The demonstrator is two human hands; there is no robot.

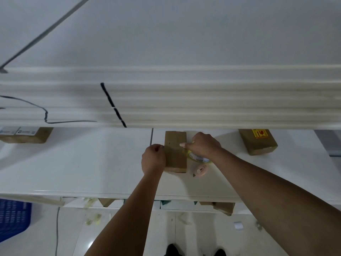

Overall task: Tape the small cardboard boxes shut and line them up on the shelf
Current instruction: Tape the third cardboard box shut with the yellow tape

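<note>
- Taping looks to be the step in hand: the small box [175, 154] lies on the white shelf [92, 163], towards the back, between the two hands.
- The left hand [153, 158] is curled against the box's left side and grips it there. It may also be pinning down a tape end, but the fingers hide that spot.
- The right hand [204, 145] is closed round the tape roll [200, 159], with the thumb stretched out over the box's right edge. The roll sits just beside the box, touching or nearly so.
- A small cutter [201, 170] lies on the shelf just in front of the roll, with no hand on it.
- The box is probably light and fairly stiff. Its cardboard walls should stand a firm squeeze, though the flaps on top would give under a hard press.
- Being light, it is likely to slide on the smooth shelf when the tape pulls, so one hand needs to steady it.
- For lifting, the two long sides are the best hold, away from fresh tape.
- Another box [258, 143] sits well apart on the right, and a labelled box [25, 135] far to the left.
</note>
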